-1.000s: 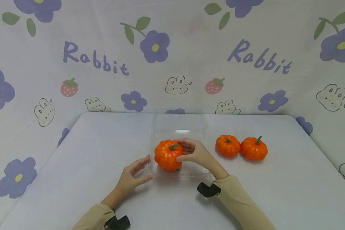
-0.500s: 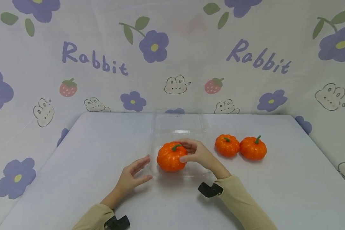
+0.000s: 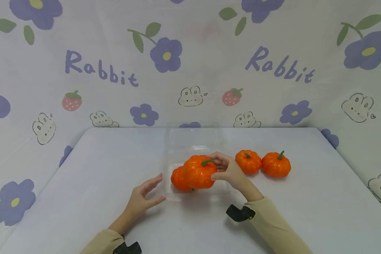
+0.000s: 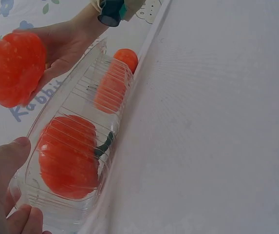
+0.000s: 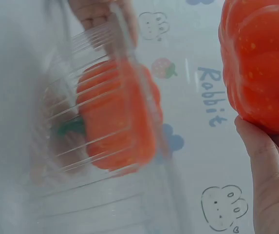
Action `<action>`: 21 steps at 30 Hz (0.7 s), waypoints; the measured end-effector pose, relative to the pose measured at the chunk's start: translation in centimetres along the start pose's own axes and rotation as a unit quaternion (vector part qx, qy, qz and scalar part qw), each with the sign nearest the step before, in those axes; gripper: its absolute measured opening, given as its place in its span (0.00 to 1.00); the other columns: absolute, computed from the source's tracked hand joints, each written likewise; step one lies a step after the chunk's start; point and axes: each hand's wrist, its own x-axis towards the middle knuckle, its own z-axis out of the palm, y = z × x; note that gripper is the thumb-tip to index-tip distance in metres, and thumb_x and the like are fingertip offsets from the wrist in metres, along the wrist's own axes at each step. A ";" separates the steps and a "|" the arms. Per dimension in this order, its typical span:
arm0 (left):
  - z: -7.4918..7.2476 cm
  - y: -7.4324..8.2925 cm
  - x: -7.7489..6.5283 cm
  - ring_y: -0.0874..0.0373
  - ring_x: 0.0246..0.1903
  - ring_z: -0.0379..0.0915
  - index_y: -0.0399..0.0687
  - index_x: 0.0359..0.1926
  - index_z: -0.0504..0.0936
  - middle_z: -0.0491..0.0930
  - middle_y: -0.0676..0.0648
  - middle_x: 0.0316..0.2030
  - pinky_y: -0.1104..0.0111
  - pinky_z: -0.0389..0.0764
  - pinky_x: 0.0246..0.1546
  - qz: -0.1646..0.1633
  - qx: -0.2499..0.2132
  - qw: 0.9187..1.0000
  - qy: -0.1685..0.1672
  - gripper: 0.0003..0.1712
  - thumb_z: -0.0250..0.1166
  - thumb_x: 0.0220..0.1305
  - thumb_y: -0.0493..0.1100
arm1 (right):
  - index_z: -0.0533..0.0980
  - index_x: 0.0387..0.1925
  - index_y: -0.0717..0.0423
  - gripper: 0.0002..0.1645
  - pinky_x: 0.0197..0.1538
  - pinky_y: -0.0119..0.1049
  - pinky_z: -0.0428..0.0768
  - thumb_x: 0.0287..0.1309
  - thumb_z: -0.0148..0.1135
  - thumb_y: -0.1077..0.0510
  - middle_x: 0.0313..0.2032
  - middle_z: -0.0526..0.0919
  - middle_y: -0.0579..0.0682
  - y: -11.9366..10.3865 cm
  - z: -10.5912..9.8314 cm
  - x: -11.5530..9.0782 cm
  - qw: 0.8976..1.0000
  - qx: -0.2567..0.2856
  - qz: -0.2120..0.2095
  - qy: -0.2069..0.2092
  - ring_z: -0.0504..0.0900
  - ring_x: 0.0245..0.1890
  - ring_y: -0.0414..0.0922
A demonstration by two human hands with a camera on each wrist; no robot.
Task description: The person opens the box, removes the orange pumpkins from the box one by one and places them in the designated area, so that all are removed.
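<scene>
My right hand (image 3: pixel 231 173) grips an orange toy pumpkin (image 3: pixel 200 172) with a green stem, held above a clear plastic box (image 3: pixel 220 188). In the right wrist view the held pumpkin (image 5: pixel 263 63) is raised beside the box wall. Inside the box, at its left, a second pumpkin (image 3: pixel 178 179) lies on its side, partly hidden behind the held one. In the left wrist view this boxed pumpkin (image 4: pixel 67 157) shows through the ribbed wall. My left hand (image 3: pixel 143 195) is at the box's left side, thumb and fingers spread; its contact with the wall is hard to tell.
Two more orange pumpkins stand side by side right of the box, the nearer-in one (image 3: pixel 248 162) and the outer one (image 3: pixel 276 164). The box's clear lid (image 3: pixel 193 137) stands open toward the back. A printed cloth (image 3: pixel 209 70) hangs behind the white table (image 3: pixel 190 225).
My right hand has carried its pumpkin to the right, uncovering more of the pumpkin in the box. My left hand stays by the box's left side. The head view has shifted slightly.
</scene>
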 end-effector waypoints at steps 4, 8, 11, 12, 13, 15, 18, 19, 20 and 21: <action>-0.1 -1.3 -0.2 0.49 0.56 0.63 0.23 0.51 0.69 0.66 0.28 0.53 0.71 0.64 0.54 0.003 -0.003 1.000 0.000 0.33 0.69 0.40 0.23 | 0.67 0.50 0.72 0.40 0.38 0.31 0.78 0.39 0.72 0.51 0.40 0.80 0.46 0.0 -0.5 -0.6 1.000 0.002 -0.015 -0.001 0.77 0.34 0.43; 0.0 -1.6 -0.2 0.49 0.56 0.63 0.25 0.52 0.69 0.66 0.28 0.53 0.71 0.64 0.54 0.011 -0.007 1.000 0.001 0.34 0.69 0.40 0.24 | 0.70 0.48 0.67 0.32 0.38 0.31 0.78 0.43 0.70 0.55 0.40 0.80 0.45 0.1 -1.3 -1.5 1.000 -0.009 -0.016 0.005 0.77 0.36 0.43; 0.1 -1.6 -0.1 0.48 0.56 0.62 0.24 0.52 0.69 0.66 0.28 0.53 0.71 0.64 0.54 0.013 -0.010 1.000 0.000 0.33 0.69 0.41 0.24 | 0.71 0.47 0.65 0.28 0.39 0.31 0.78 0.44 0.69 0.58 0.41 0.80 0.44 0.1 -2.0 -2.6 0.999 -0.017 -0.017 0.022 0.77 0.37 0.42; 0.1 -1.6 -0.1 0.48 0.56 0.63 0.24 0.52 0.69 0.66 0.28 0.53 0.71 0.64 0.54 0.012 -0.010 1.000 0.000 0.33 0.69 0.41 0.25 | 0.71 0.47 0.63 0.27 0.40 0.31 0.78 0.44 0.69 0.58 0.41 0.80 0.44 0.1 -2.3 -2.9 0.999 -0.021 -0.018 0.030 0.77 0.38 0.42; 0.1 -1.6 -0.1 0.49 0.56 0.63 0.23 0.52 0.69 0.66 0.28 0.53 0.71 0.64 0.54 0.012 -0.010 1.000 0.000 0.33 0.69 0.41 0.25 | 0.71 0.48 0.62 0.27 0.40 0.31 0.78 0.45 0.69 0.59 0.41 0.80 0.43 0.1 -2.4 -3.2 0.999 -0.024 -0.021 0.037 0.78 0.38 0.42; 0.0 -1.6 -0.1 0.50 0.56 0.63 0.23 0.52 0.69 0.66 0.28 0.53 0.71 0.64 0.54 0.011 -0.010 1.000 0.002 0.33 0.70 0.41 0.26 | 0.71 0.48 0.61 0.26 0.41 0.30 0.77 0.46 0.68 0.60 0.41 0.80 0.42 0.0 -2.8 -3.8 0.998 -0.032 -0.026 0.051 0.77 0.39 0.41; -0.1 -1.6 -0.2 0.53 0.56 0.63 0.24 0.52 0.69 0.66 0.29 0.53 0.71 0.64 0.54 0.016 -0.012 1.000 0.004 0.32 0.70 0.42 0.27 | 0.70 0.49 0.61 0.25 0.41 0.31 0.77 0.47 0.67 0.63 0.42 0.80 0.42 0.0 -2.9 -4.3 0.997 -0.038 -0.035 0.056 0.77 0.38 0.42; -0.2 -1.7 -0.2 0.53 0.56 0.63 0.24 0.52 0.69 0.67 0.29 0.53 0.72 0.63 0.54 0.022 -0.015 1.000 0.004 0.32 0.70 0.43 0.28 | 0.70 0.49 0.60 0.25 0.41 0.31 0.77 0.47 0.66 0.63 0.42 0.80 0.42 0.0 -3.0 -4.4 0.997 -0.039 -0.037 0.054 0.77 0.39 0.41; -0.1 -1.8 -0.2 0.54 0.56 0.63 0.25 0.51 0.70 0.67 0.29 0.52 0.72 0.63 0.54 0.027 -0.017 0.999 0.005 0.32 0.70 0.43 0.29 | 0.71 0.49 0.58 0.24 0.41 0.31 0.77 0.48 0.66 0.64 0.42 0.80 0.42 -0.1 -3.0 -4.6 0.997 -0.040 -0.039 0.050 0.77 0.39 0.41; -0.1 -1.9 -0.1 0.54 0.56 0.63 0.26 0.52 0.70 0.67 0.30 0.53 0.72 0.63 0.54 0.037 -0.019 0.999 0.005 0.32 0.70 0.43 0.30 | 0.71 0.49 0.56 0.24 0.41 0.31 0.78 0.48 0.66 0.64 0.42 0.80 0.42 -0.1 -3.1 -4.7 0.997 -0.041 -0.042 0.043 0.77 0.39 0.41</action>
